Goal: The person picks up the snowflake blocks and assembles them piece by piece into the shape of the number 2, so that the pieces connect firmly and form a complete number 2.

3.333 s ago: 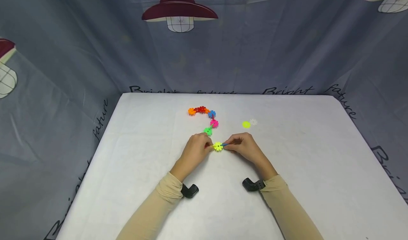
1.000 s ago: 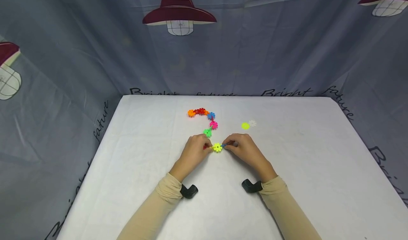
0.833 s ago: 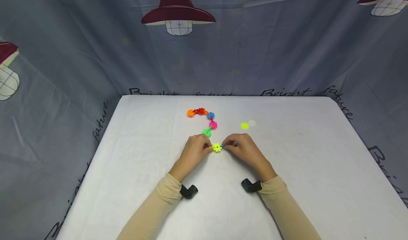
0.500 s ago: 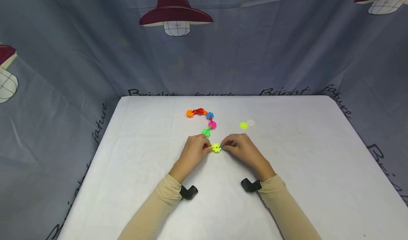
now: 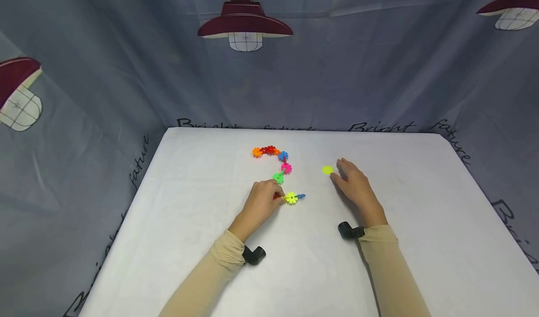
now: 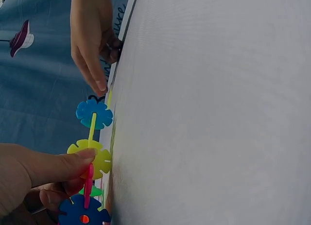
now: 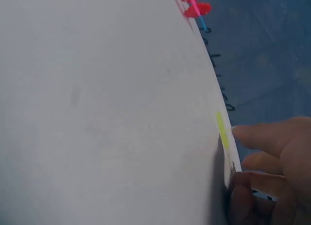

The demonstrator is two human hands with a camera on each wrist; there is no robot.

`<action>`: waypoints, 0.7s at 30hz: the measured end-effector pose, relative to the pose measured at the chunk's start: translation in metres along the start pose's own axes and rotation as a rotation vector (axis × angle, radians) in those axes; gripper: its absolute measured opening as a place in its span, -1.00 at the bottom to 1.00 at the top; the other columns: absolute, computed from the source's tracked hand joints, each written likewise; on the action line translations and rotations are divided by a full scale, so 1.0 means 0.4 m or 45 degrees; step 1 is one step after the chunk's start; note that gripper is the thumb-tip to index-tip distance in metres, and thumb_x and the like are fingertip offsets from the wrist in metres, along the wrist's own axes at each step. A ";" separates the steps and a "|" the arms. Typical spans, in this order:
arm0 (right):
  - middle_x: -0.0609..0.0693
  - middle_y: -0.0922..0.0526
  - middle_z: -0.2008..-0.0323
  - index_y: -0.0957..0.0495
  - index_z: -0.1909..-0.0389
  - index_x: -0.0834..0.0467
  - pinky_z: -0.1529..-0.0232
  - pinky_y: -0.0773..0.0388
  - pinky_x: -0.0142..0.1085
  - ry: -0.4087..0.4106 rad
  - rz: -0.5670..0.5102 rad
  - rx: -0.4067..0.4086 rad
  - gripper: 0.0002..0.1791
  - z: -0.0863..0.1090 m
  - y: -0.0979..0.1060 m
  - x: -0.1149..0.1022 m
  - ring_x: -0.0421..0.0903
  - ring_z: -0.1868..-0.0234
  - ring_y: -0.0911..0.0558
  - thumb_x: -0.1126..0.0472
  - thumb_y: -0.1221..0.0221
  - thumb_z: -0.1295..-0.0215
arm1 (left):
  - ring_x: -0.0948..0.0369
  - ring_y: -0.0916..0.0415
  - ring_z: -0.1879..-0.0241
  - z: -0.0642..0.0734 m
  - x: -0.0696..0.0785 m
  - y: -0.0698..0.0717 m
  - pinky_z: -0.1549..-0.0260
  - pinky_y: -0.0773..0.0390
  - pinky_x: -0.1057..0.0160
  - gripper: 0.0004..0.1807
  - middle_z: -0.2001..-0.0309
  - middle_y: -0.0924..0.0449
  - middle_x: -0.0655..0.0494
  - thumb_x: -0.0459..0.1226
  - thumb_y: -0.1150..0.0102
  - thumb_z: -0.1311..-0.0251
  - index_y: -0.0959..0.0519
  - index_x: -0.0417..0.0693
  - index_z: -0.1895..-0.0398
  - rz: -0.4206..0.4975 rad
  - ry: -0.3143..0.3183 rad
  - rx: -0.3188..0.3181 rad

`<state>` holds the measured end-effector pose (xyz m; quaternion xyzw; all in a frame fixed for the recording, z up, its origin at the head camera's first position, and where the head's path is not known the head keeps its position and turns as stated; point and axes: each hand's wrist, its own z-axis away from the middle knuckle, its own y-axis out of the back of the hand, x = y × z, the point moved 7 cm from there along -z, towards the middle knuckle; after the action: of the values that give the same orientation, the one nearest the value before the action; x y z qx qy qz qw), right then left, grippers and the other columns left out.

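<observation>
My left hand pinches a short chain of interlocking snowflake discs between thumb and fingers, with the thumb on a yellow disc in the left wrist view. A flower-edged yellow disc sticks out to the right of the fingers, and a blue disc is slotted onto the chain's end. Beyond the left hand, a curved chain of discs in orange, red, blue, pink and green lies on the table. My right hand reaches with parted fingers beside a loose yellow disc; it hides the spot where a white disc lay.
The white table extends around both arms, with its far edge against a grey-blue curtain printed with lamps and lettering. Black cameras sit on both wrists, such as the right wrist camera.
My right hand has let go of the blue disc and moved right and away from me to the loose yellow disc. The left hand keeps its pinch on the short chain.
</observation>
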<state>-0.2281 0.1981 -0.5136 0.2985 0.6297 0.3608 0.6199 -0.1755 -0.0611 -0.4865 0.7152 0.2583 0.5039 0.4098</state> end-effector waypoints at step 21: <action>0.24 -0.59 0.02 -0.61 -0.12 0.31 0.32 -0.59 -0.31 -0.020 -0.202 -0.038 -0.62 0.006 -0.019 -0.003 -0.07 0.36 -0.61 0.23 -0.35 -0.35 | 0.24 -0.63 0.32 0.001 -0.003 0.000 0.32 -0.30 0.29 -0.93 0.36 -0.74 0.19 -0.26 -0.55 -0.10 -0.80 -0.02 0.41 0.022 0.014 0.016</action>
<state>-0.2252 0.1928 -0.5191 0.2410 0.6409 0.3175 0.6561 -0.1755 -0.0622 -0.4870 0.7172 0.2573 0.5096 0.3997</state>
